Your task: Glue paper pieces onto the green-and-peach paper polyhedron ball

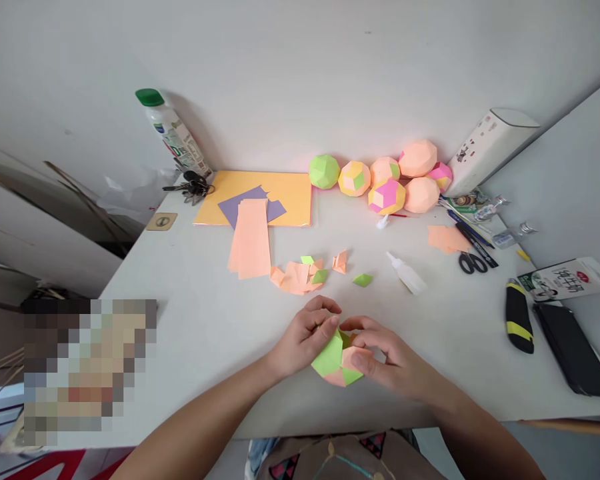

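Note:
Near the table's front edge I hold a partly built paper ball [329, 360] with green and peach facets and an opening at its top. My left hand [310, 333] grips its upper left side, fingers curled over the rim. My right hand [380, 353] pinches a peach facet on the right between thumb and fingers. Beyond the hands lie a small green paper piece [363, 280], a folded peach piece [339, 261] and a cluster of peach and green pieces [296, 277]. A white glue bottle [407, 273] lies on its side to the right, its cap [383, 222] apart from it.
Finished paper balls [354, 179] stand along the wall. Peach strips [251, 240] and a purple sheet [230, 205] lie on a yellow paper pack [290, 200]. At right are scissors [473, 263], a utility knife [519, 317], a black case [575, 350] and a milk carton [565, 279].

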`<state>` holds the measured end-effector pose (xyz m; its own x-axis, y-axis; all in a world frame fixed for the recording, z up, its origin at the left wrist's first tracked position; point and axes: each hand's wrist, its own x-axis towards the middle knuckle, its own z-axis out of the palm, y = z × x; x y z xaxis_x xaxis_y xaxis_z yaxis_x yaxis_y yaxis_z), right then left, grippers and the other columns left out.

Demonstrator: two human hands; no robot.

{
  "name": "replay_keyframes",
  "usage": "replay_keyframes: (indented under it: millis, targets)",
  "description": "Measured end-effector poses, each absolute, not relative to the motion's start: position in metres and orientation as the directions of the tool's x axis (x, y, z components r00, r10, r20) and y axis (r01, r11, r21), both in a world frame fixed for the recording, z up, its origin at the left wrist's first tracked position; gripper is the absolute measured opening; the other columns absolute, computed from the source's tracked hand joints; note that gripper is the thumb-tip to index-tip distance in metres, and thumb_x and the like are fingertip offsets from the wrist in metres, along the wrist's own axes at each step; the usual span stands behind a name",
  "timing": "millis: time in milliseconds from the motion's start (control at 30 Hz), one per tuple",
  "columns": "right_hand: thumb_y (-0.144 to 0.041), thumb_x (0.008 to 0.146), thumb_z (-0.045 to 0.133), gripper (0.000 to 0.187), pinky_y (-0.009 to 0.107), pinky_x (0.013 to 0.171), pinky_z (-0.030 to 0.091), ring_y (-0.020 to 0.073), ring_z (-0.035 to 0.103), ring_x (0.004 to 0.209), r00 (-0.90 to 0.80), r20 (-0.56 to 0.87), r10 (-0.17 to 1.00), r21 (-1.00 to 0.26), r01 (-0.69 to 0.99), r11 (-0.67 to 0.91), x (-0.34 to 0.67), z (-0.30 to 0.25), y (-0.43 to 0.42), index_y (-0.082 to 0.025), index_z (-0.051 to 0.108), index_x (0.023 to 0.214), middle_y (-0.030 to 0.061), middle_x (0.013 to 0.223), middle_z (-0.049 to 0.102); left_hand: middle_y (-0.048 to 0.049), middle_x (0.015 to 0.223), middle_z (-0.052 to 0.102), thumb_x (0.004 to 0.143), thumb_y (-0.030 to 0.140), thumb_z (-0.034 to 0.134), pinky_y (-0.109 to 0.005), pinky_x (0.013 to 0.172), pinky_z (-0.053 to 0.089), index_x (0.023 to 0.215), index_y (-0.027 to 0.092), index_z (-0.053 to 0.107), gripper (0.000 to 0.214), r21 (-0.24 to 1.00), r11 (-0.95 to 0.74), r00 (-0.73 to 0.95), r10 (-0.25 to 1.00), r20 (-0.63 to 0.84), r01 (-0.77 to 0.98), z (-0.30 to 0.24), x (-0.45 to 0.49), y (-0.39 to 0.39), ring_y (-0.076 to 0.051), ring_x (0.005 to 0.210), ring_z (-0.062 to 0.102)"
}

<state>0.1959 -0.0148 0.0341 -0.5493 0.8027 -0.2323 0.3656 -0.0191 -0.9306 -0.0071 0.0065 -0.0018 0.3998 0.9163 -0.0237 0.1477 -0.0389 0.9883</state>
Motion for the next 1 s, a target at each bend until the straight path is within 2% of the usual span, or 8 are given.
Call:
replay_keyframes:
  millis: [100, 267, 333, 400, 467, 567, 767, 1000]
  targets:
    - [-0.04, 0.092, 0.052, 0.028, 0.034, 0.084, 0.049, 0.0223, 0.057, 0.108, -0.507, -0.234, 0.829, -0.952, 0.294, -0.089, 0.193, 0.033, -0.014, -0.019, 0.062, 0.077, 0.0077, 0.117, 0.057, -0.0118, 0.122, 0.051, 0.093, 0.051, 0.039, -0.043, 0.098, 0.042, 0.093, 0.019, 0.06, 0.038, 0.99, -0.075, 0.329, 0.944, 0.031, 0.122, -0.003, -0.008, 0.005, -0.025, 0.118, 0.048]
    - [-0.042, 0.093, 0.05, 0.028, 0.034, 0.086, 0.049, 0.0217, 0.057, 0.107, -0.383, -0.212, 0.899, -0.964, 0.231, -0.129, 0.192, 0.034, -0.011, -0.02, 0.064, 0.082, 0.008, 0.118, 0.056, -0.0118, 0.14, 0.035, 0.094, 0.052, 0.035, -0.046, 0.102, 0.041, 0.125, 0.026, 0.046, 0.042, 0.997, -0.046, 0.227, 0.973, 0.031, 0.06, -0.009, -0.009, 0.002, -0.026, 0.13, 0.037]
    - [-0.043, 0.093, 0.05, 0.028, 0.035, 0.088, 0.049, 0.0224, 0.057, 0.109, -0.348, -0.186, 0.919, -0.971, 0.209, -0.117, 0.192, 0.034, -0.011, -0.021, 0.065, 0.085, 0.0084, 0.119, 0.056, -0.0125, 0.143, 0.029, 0.091, 0.055, 0.041, -0.047, 0.104, 0.038, 0.137, 0.029, 0.033, 0.054, 0.993, -0.116, 0.311, 0.945, 0.106, 0.014, -0.014, -0.008, 0.001, -0.028, 0.134, 0.032]
    - [-0.043, 0.092, 0.051, 0.028, 0.035, 0.089, 0.049, 0.0228, 0.056, 0.11, -0.331, -0.17, 0.928, -0.973, 0.204, -0.106, 0.192, 0.035, -0.012, -0.021, 0.066, 0.085, 0.0086, 0.119, 0.056, -0.0147, 0.146, 0.023, 0.08, 0.062, 0.056, -0.052, 0.107, 0.033, 0.145, 0.03, 0.019, 0.082, 0.979, -0.203, 0.416, 0.891, 0.181, 0.009, -0.019, -0.006, 0.0, -0.034, 0.137, 0.026]
    - [-0.043, 0.092, 0.051, 0.028, 0.035, 0.09, 0.048, 0.0225, 0.056, 0.11, -0.333, -0.16, 0.929, -0.972, 0.215, -0.09, 0.191, 0.035, -0.013, -0.021, 0.066, 0.083, 0.0081, 0.118, 0.057, -0.0152, 0.15, 0.016, 0.069, 0.066, 0.064, -0.059, 0.11, 0.024, 0.147, 0.032, 0.01, 0.101, 0.95, -0.309, 0.451, 0.855, 0.256, 0.047, -0.023, -0.005, -0.001, -0.038, 0.14, 0.016]
    - [-0.04, 0.092, 0.051, 0.027, 0.034, 0.089, 0.049, 0.0214, 0.058, 0.107, -0.327, -0.14, 0.935, -0.963, 0.265, -0.051, 0.19, 0.035, -0.014, -0.021, 0.066, 0.08, 0.0076, 0.115, 0.058, -0.0141, 0.151, 0.012, 0.067, 0.064, 0.068, -0.063, 0.11, 0.019, 0.147, 0.036, 0.01, 0.102, 0.907, -0.404, 0.45, 0.836, 0.314, 0.118, -0.026, -0.002, -0.001, -0.039, 0.141, 0.009]
    - [-0.035, 0.09, 0.054, 0.023, 0.034, 0.086, 0.049, 0.0233, 0.054, 0.11, -0.336, -0.055, 0.94, -0.954, 0.295, 0.05, 0.189, 0.034, -0.015, -0.021, 0.067, 0.077, 0.0087, 0.105, 0.058, -0.014, 0.146, 0.02, 0.083, 0.056, 0.056, -0.059, 0.11, 0.024, 0.144, 0.032, 0.016, 0.077, 0.909, -0.406, 0.475, 0.82, 0.321, 0.087, -0.025, -0.002, -0.002, -0.035, 0.14, 0.015]
    - [-0.04, 0.091, 0.053, 0.027, 0.028, 0.071, 0.048, 0.0175, 0.056, 0.09, -0.371, -0.153, 0.916, -0.971, 0.228, -0.07, 0.189, 0.032, -0.017, -0.019, 0.063, 0.076, 0.0066, 0.102, 0.053, -0.0125, 0.14, 0.03, 0.092, 0.041, 0.049, -0.054, 0.109, 0.029, 0.139, 0.031, 0.025, 0.054, 0.935, -0.349, 0.475, 0.834, 0.28, 0.061, -0.021, -0.002, -0.005, -0.03, 0.135, 0.027]
